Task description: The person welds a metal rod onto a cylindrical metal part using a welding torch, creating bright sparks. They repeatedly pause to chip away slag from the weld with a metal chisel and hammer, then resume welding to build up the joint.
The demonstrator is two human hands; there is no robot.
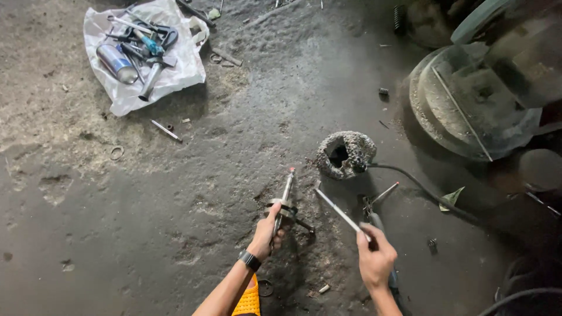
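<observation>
since the shaft (285, 202) glows at its tip, left hand (267, 235) grips low; right hand (374, 257) closed on thin rod (342, 213). rigid, heavy steel.

Dull grey metal shaft (285, 199) at six o'clock; thin shiny steel rod (339, 213); rough crusted pot (345, 153); glossy white plastic bag (146, 52) at eleven o'clock; matt gritty floor (117, 234)

Left hand (268, 233) on a metal shaft (284, 199), right hand (374, 257) around a thin rod (339, 212).
</observation>
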